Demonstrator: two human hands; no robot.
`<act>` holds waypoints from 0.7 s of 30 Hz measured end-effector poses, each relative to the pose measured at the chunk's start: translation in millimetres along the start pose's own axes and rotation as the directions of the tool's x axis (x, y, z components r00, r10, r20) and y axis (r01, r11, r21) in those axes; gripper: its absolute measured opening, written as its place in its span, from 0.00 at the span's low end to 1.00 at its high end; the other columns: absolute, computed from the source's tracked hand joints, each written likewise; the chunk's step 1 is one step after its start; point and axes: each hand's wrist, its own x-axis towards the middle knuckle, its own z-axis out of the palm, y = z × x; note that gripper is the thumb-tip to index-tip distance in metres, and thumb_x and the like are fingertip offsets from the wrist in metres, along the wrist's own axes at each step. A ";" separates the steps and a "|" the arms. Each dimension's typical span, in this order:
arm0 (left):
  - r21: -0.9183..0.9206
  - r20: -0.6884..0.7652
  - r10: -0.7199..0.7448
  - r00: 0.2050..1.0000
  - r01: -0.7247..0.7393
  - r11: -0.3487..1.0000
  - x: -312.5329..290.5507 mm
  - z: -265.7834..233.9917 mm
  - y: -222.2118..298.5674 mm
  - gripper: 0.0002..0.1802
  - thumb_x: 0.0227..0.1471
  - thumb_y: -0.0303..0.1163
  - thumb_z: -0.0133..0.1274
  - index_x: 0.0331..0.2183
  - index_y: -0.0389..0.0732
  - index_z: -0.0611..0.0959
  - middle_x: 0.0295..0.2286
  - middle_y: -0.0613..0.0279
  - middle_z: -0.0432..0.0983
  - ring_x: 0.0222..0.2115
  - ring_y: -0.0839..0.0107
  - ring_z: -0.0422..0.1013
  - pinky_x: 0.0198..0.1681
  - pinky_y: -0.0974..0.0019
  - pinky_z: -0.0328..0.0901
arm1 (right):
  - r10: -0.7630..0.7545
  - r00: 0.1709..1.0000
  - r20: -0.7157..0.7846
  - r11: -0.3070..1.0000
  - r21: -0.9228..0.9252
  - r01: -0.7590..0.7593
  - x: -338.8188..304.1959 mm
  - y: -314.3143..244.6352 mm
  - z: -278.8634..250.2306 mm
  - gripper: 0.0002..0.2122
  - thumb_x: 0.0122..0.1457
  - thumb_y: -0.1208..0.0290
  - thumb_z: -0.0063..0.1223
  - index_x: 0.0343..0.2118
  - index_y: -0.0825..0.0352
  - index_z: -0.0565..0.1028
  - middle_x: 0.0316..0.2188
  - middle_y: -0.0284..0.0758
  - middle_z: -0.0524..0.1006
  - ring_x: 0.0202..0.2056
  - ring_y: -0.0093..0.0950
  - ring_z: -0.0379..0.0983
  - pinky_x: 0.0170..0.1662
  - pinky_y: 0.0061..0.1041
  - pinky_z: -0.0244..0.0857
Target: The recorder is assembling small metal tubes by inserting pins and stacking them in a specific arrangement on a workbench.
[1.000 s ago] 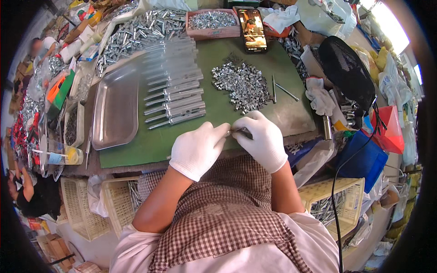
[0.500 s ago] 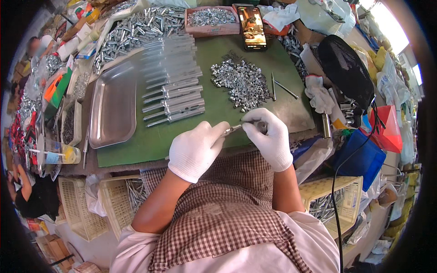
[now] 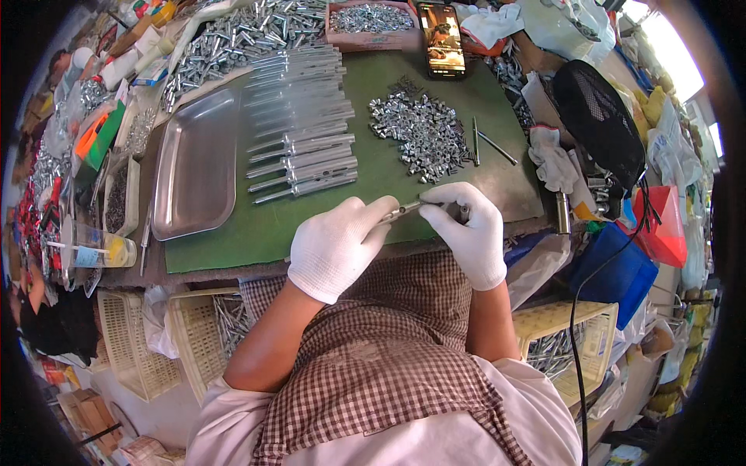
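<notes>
My left hand (image 3: 336,247), in a white knit glove, is closed around a slim metal tube (image 3: 402,211) with a slot or hole near its end. The tube's tip points right and slightly up. My right hand (image 3: 472,233), gloved too, has thumb and forefinger pinched at that tip; any tiny part between them is hidden. A small dark-ended metal cylinder (image 3: 464,213) is tucked in the curled fingers of the same hand. Just beyond lies a pile of short metal sleeves (image 3: 423,136). Finished-looking metal tubes with thin rods (image 3: 322,175) lie in a row to the left.
An empty steel tray (image 3: 194,171) sits left on the green mat (image 3: 221,252). A lit phone (image 3: 441,39) stands behind, beside a pink box of small parts (image 3: 373,37). Two loose pins (image 3: 476,144) lie right of the pile. A black mesh basket (image 3: 598,116) and blue bin (image 3: 618,264) stand at right.
The view has shifted slightly, so the bench items appear a little higher and to the right. Both hands stay together at the tube's end, with more of the tube showing between them.
</notes>
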 end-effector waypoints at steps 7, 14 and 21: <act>-0.025 -0.020 0.028 0.999 -0.029 0.999 -0.7 1.5 -0.8 0.13 0.53 0.35 0.59 0.43 0.56 0.83 0.24 0.62 0.74 0.23 0.58 0.75 0.26 0.59 0.69 | -0.257 0.964 0.065 0.924 -0.274 0.265 0.4 1.9 4.8 0.06 0.51 0.73 0.66 0.33 0.60 0.82 0.30 0.33 0.78 0.27 0.31 0.77 0.32 0.27 0.71; 0.113 0.084 0.018 0.996 -0.027 0.993 0.8 -0.6 6.7 0.13 0.55 0.37 0.57 0.44 0.56 0.83 0.25 0.60 0.74 0.24 0.57 0.75 0.26 0.57 0.69 | -0.343 0.911 0.231 0.724 -0.553 0.413 -11.9 10.7 7.4 0.12 0.52 0.71 0.60 0.40 0.56 0.79 0.33 0.31 0.75 0.33 0.33 0.77 0.32 0.31 0.73; 0.061 0.068 0.072 0.995 -0.076 0.995 -0.2 -2.8 12.0 0.07 0.56 0.38 0.56 0.38 0.53 0.81 0.25 0.59 0.72 0.19 0.57 0.74 0.21 0.56 0.70 | -0.309 0.938 0.156 0.816 -0.463 0.346 -18.8 14.7 5.0 0.10 0.52 0.72 0.63 0.39 0.58 0.81 0.32 0.32 0.78 0.29 0.35 0.78 0.32 0.33 0.73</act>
